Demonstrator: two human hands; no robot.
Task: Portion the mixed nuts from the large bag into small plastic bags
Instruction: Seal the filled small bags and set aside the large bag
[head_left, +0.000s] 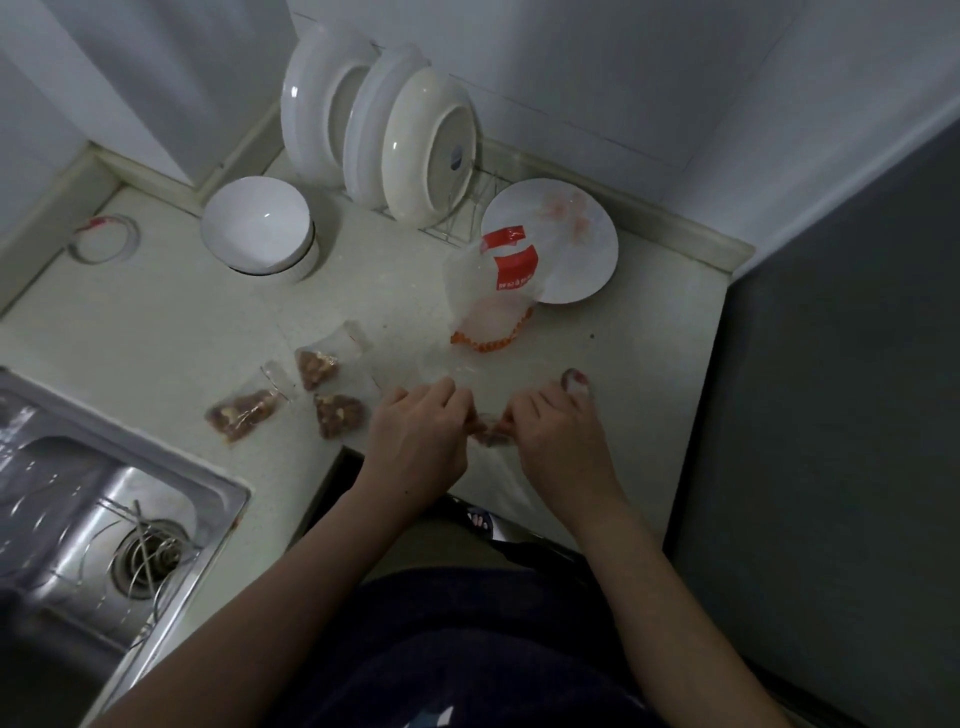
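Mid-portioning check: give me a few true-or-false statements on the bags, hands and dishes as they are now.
1. Three small clear plastic bags of nuts lie on the pale counter, left of the hands. True.
2. The large clear bag with the red label lies inside the round white bowl. False: it stands on the counter in front of the flat white plate; the bowl looks empty.
3. The left hand and right hand both pinch a fourth small clear bag between them. True.
4. The wire dish rack holds no plates. False: upright white plates stand in it.
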